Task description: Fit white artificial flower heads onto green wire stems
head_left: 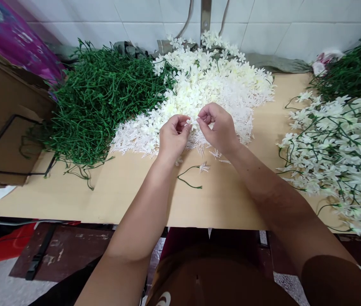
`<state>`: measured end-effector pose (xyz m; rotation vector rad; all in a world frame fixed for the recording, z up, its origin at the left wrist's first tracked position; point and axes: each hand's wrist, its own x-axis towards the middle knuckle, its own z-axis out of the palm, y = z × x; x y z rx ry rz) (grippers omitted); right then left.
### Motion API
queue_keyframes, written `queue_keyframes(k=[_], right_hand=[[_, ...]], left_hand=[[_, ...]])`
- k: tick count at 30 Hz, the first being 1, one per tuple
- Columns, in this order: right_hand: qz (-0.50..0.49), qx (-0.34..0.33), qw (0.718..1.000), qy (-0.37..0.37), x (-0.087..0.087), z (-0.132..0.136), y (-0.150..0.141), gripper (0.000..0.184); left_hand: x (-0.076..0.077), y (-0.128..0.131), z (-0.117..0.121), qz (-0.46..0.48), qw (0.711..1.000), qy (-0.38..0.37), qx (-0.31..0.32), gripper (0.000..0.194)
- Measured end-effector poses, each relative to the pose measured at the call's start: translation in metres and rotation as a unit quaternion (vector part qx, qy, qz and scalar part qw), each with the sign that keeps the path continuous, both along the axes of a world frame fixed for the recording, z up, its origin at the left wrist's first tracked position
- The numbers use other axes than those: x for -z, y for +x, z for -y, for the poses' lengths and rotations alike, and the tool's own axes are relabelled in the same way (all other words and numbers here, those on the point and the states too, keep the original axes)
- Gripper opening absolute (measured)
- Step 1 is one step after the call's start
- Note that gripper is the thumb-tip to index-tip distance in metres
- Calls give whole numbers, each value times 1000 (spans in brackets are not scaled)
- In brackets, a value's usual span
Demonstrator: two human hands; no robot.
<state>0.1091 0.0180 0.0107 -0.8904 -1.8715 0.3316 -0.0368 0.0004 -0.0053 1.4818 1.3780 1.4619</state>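
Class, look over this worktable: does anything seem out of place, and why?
One bent green stem, one end tipped with a small white flower, lies alone on the tan tabletop; it seems stray because it is apart from the green stem heap.

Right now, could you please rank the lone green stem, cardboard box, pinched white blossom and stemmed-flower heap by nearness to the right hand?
From the right hand:
1. Pinched white blossom, at its fingertips.
2. Lone green stem, nearer the wearer.
3. Stemmed-flower heap, right side.
4. Cardboard box, far left.
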Motion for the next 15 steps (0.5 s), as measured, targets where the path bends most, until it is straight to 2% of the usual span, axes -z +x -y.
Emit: queue_keyframes(k=[4,8,11,15], right_hand=[[50,23,997,63,2,-1,0,9],[70,23,993,90,4,1,-2,7],[67,14,996,62,5,2,-3,6],[24,-14,1000,-15,5,4,-4,7]], left_hand=[[2,0,-1,14,1000,11,1,13],[3,0,-1,24,1000,17,12,16],[3,0,-1,23,999,15,17,14],[1,0,-1,20,999,22,18,14]])
